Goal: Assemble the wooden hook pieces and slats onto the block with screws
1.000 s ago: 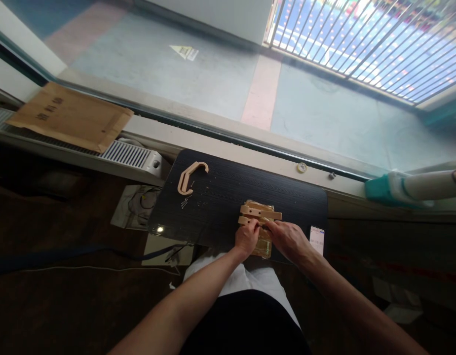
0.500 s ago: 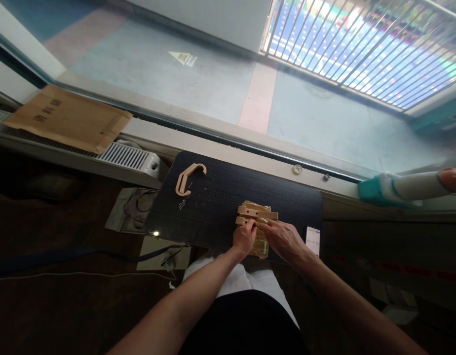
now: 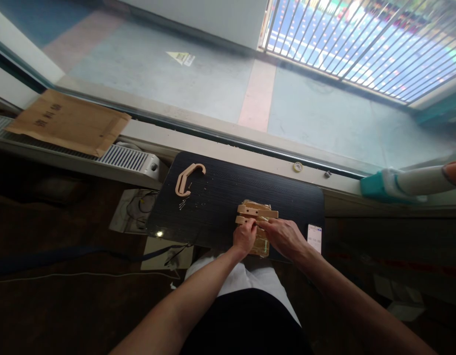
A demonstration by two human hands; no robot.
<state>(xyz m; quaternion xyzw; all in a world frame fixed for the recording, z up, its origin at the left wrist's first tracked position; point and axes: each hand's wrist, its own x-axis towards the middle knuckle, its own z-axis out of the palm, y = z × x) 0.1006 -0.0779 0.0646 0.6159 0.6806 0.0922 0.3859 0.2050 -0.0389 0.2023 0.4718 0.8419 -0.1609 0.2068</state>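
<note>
A small black table (image 3: 220, 197) stands before me by a window sill. On its near right part lie pale wooden slats (image 3: 257, 213) stacked over a clear plastic bag of more wooden parts (image 3: 263, 244). My left hand (image 3: 245, 238) is closed, pinching the near slat's left end. My right hand (image 3: 284, 236) is closed beside it, fingers pinched on something small at the same slat; I cannot make it out. The hands almost touch.
A curved wooden handle piece (image 3: 187, 177) and several small screws (image 3: 184, 202) lie at the table's far left. A phone (image 3: 314, 238) rests at the right edge. A cardboard envelope (image 3: 67, 122) sits on the radiator (image 3: 128, 158); a teal-and-white tool (image 3: 405, 185) lies on the sill.
Both hands stay on the near slat with only slight finger shifts. The view drifted a little left and then settled.
</note>
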